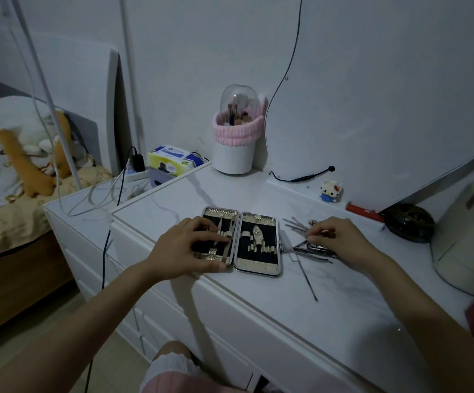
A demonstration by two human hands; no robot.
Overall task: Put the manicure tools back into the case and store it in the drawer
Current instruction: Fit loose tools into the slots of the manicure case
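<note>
Lower centre: one case (241, 241) lies open flat on the bench (301, 307). Left hand (186, 251) presses a tool (228, 242) into its left half; right hand (335, 236) pinches one from the loose tools (303, 239), count uncertain, just right. Judged light, stiff, slippery; grip mid-shank.

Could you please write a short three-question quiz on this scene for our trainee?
1. True or false: the case lies open on the dresser.
2. Which hand rests on the case's left half? A) left hand B) right hand
3. On which side of the case do the loose tools lie?

Key: 1 true. 2 A. 3 Its right side, where the right hand is touching them.
</note>
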